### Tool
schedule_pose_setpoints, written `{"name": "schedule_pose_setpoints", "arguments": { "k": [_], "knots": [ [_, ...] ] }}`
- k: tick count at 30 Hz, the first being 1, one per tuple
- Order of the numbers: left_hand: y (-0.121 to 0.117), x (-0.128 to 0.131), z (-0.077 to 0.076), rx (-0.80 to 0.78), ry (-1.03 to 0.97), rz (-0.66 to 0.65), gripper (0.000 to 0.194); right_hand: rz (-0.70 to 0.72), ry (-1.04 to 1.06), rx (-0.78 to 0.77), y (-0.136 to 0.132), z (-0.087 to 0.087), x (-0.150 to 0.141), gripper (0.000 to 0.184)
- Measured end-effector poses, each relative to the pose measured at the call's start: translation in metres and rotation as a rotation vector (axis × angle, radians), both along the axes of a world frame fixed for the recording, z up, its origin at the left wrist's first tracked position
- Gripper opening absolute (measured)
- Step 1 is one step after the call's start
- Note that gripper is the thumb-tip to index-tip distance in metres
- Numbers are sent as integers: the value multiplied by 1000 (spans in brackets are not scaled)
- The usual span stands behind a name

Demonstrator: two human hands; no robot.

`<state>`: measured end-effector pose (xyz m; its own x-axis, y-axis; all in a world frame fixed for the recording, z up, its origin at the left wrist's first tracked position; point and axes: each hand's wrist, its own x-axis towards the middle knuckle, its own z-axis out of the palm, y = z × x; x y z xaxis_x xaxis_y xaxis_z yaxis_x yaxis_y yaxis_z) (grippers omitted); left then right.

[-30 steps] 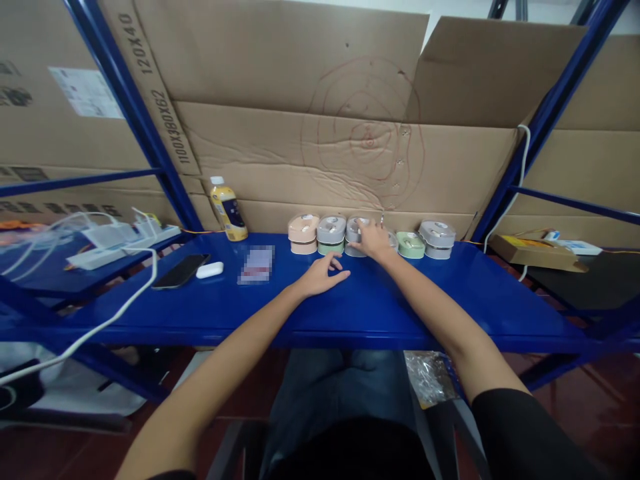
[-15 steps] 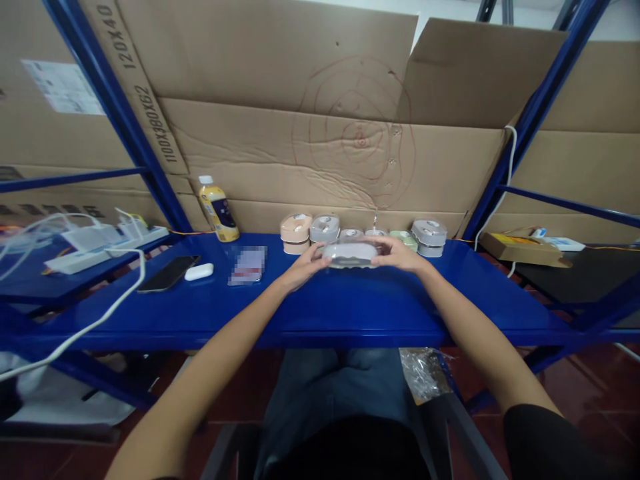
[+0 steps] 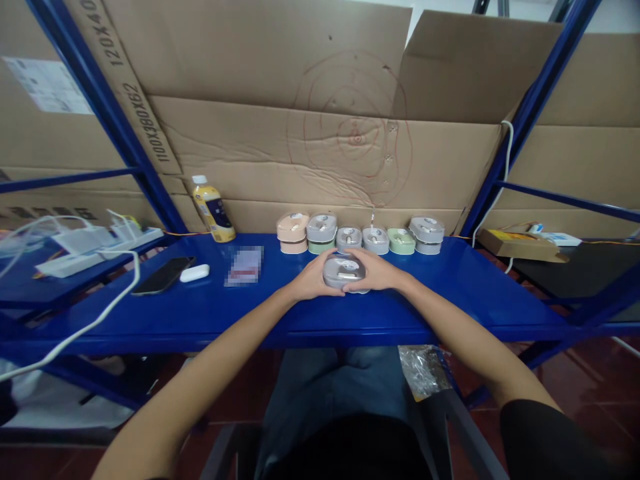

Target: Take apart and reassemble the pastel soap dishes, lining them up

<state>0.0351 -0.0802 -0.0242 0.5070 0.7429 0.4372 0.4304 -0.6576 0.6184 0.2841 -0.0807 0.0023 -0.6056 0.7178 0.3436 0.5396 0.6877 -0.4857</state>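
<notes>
Both my hands are closed around a grey oval lidded box low over the blue table. My left hand wraps its left side, and my right hand wraps its right side. The box's clear, shiny lid faces up. Behind it runs a row of similar boxes: a peach stack, a stack with a grey top and green base, a small grey box, another grey one, a green one and a grey stack.
On the left of the blue table are a yellow bottle, a dark phone, a white case and a blurred flat item. A white cable crosses the left side. Cardboard stands behind.
The grey box has come down and toward me, turning from edge-on to lid-up. My hands moved with it, and the row behind shows more fully. The view has shifted slightly.
</notes>
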Motion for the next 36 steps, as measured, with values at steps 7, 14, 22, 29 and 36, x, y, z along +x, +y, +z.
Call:
{"name": "schedule_pose_setpoints", "arguments": {
  "k": [7, 14, 22, 29, 36],
  "knots": [
    [3, -3, -6, -127, -28, -51, 117, 62, 39, 24, 6, 6, 9, 81],
    [-1, -3, -3, 62, 106, -73, 63, -203, 202, -28, 31, 13, 49, 60],
    [4, -3, -2, 94, 48, 31, 50, -276, 265, -14, 35, 10, 50, 60],
    [22, -19, 6, 87, -241, 448, 61, -285, 429, -112, 37, 15, 55, 62],
    [18, -18, 4, 119, -138, 448, 54, -340, 460, -135, 36, 17, 57, 67]
  ]
}}
